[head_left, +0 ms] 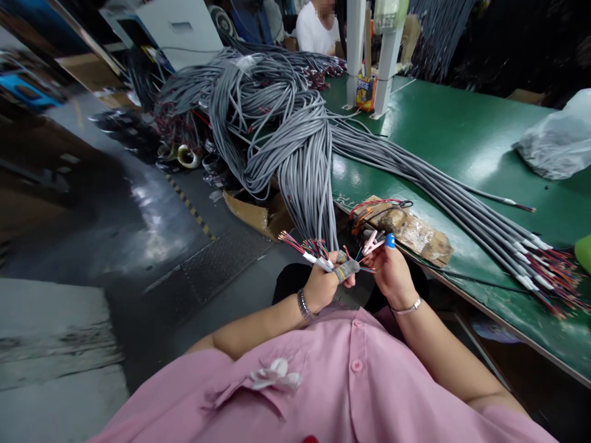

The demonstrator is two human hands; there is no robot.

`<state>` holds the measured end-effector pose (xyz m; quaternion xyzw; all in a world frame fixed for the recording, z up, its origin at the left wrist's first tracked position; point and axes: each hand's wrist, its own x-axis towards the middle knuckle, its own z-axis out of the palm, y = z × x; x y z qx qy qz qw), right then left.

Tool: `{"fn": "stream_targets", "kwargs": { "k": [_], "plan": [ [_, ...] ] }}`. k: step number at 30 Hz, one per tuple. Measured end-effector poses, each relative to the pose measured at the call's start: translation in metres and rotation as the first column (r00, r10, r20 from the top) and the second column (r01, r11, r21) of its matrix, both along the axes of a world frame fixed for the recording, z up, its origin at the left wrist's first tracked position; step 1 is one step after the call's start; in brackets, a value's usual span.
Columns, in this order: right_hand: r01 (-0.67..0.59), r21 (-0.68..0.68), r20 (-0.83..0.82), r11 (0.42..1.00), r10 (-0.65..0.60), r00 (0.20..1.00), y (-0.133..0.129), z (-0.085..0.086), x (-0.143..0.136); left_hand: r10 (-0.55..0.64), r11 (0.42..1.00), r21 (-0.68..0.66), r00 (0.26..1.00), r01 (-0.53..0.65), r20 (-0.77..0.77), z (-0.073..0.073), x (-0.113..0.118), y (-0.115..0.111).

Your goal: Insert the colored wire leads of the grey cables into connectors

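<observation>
My left hand (pixel 323 284), a grey knitted sleeve on its thumb, is closed around grey cable ends (pixel 310 257). Their outer jackets are stripped, and thin coloured wires (pixel 289 240) fan out beyond white collars. A few loose wire tips (pixel 367 268) poke out on the right side of this hand. Close by, my right hand (pixel 394 275) pinches a small pink clip (pixel 370 244); a blue cover wraps one fingertip. From the left hand a thick bundle of grey cables (pixel 305 166) runs up over the table edge.
On the green table (pixel 443 123), more grey cables (pixel 443 191) stretch right, ending in bare wires. A taped wooden block (pixel 415 237) with red and black leads lies at the edge. A plastic bag (pixel 561 138) sits right. A person (pixel 316 27) is beyond; cardboard (pixel 252 212) lies below.
</observation>
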<state>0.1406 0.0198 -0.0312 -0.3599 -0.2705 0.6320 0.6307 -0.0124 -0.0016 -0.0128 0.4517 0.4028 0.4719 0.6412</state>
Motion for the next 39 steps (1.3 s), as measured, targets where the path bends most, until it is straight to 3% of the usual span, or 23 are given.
{"fn": "stream_targets", "kwargs": {
  "k": [3,8,11,16,24,31,39],
  "plan": [
    [0.11,0.066,0.117,0.992,-0.117,0.986,0.001,-0.009,-0.001,-0.018,1.0,-0.004,1.0,0.018,-0.024,-0.002,-0.001,0.0],
    [-0.041,-0.076,-0.075,0.996,0.035,0.997,0.006,-0.009,-0.002,-0.026,1.0,-0.003,0.998,0.026,-0.053,-0.005,-0.002,0.001],
    [-0.032,-0.109,-0.182,0.994,0.012,0.983,0.009,-0.004,-0.004,-0.037,0.999,-0.012,0.997,0.036,-0.073,-0.005,-0.002,0.002],
    [0.004,-0.095,-0.195,0.995,-0.023,0.981,0.009,-0.003,-0.007,-0.041,0.999,-0.005,0.993,0.041,-0.108,-0.007,-0.002,0.003],
    [-0.127,-0.103,-0.29,0.987,0.093,0.953,0.001,-0.002,-0.001,-0.012,1.0,0.001,0.998,0.012,-0.066,-0.004,-0.007,-0.002],
    [-0.115,-0.067,-0.175,0.991,0.102,0.979,-0.003,0.005,0.003,0.047,0.999,0.023,0.997,-0.046,-0.058,-0.002,-0.005,-0.004],
    [-0.091,-0.079,-0.146,0.993,0.078,0.986,0.004,-0.003,-0.002,0.096,0.995,0.043,0.993,-0.093,-0.07,-0.003,0.007,-0.003]
  ]
}}
